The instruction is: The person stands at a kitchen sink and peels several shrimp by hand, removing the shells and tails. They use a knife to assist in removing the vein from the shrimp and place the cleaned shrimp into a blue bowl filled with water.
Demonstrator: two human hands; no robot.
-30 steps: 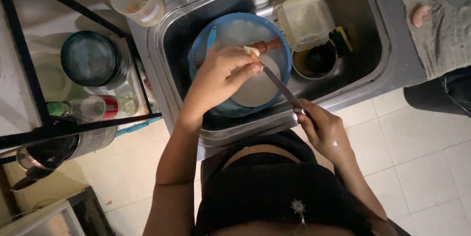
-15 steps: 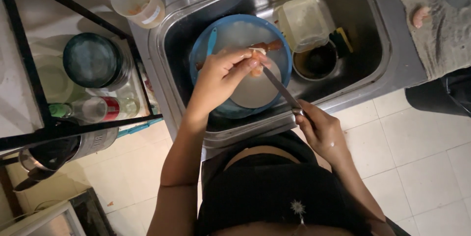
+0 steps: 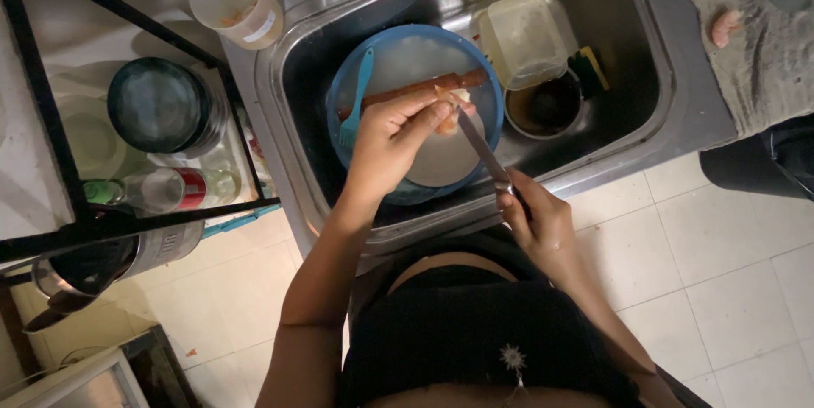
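My left hand pinches a small pale piece of food over a blue basin in the steel sink. My right hand grips a knife by its handle, and the blade tip meets the food. A white plate lies in the basin under the food, with a brown rolling pin and a teal fork-like utensil beside it.
A clear lidded container, a dark round pot and a yellow-green sponge sit in the sink's right part. A plastic cup stands at the sink's left corner. A black wire rack with bowls and jars is left.
My left hand has shifted slightly, keeping the food at the knife blade. The right hand and knife have barely moved.
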